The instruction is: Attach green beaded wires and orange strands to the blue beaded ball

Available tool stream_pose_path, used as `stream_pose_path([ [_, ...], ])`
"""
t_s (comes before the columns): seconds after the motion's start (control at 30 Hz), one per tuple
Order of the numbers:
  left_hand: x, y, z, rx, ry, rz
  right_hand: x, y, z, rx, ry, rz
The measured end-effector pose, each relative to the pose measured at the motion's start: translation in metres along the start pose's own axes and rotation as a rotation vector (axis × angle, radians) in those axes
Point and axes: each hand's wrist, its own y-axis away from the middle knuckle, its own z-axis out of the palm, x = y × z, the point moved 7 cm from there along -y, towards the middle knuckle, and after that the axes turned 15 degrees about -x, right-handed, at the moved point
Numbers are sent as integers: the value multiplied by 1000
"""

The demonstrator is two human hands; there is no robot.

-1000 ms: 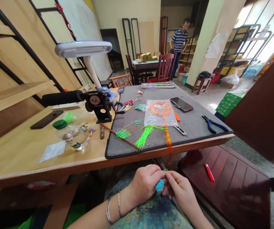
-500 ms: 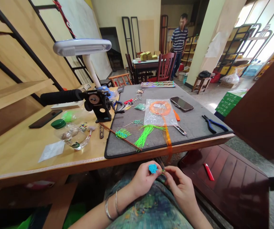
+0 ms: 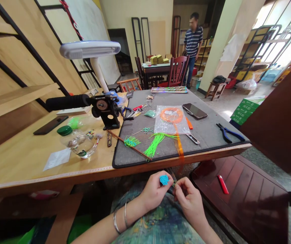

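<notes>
Blue and bumpy, a small rounded cluster (image 3: 164, 180) sits at the lower centre of the frame, held in the curled left hand (image 3: 155, 192); just right of it, the right hand (image 3: 189, 196) pinches thin green strands (image 3: 174, 183)

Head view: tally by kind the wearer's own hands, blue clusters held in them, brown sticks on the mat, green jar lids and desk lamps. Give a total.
Left hand and right hand: 2
Blue cluster: 1
Brown stick: 1
Green jar lid: 1
Desk lamp: 1
Total: 6
</notes>
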Motion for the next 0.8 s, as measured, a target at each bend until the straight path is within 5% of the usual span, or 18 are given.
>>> stream_pose_path([
  [0.2,-4,-1,5,-39,99,-10,9,2,-2,65,34,-41],
  [0.37,-8,-3,1,-11,119,18,-13,-6,-14,24,128,-118],
  [0.57,1,7,-14,110,90,49,-53,-23,-102,388,549,-181],
  [0.8,-2,11,-21,164,134,19,-55,-46,-215,692,855,95],
])
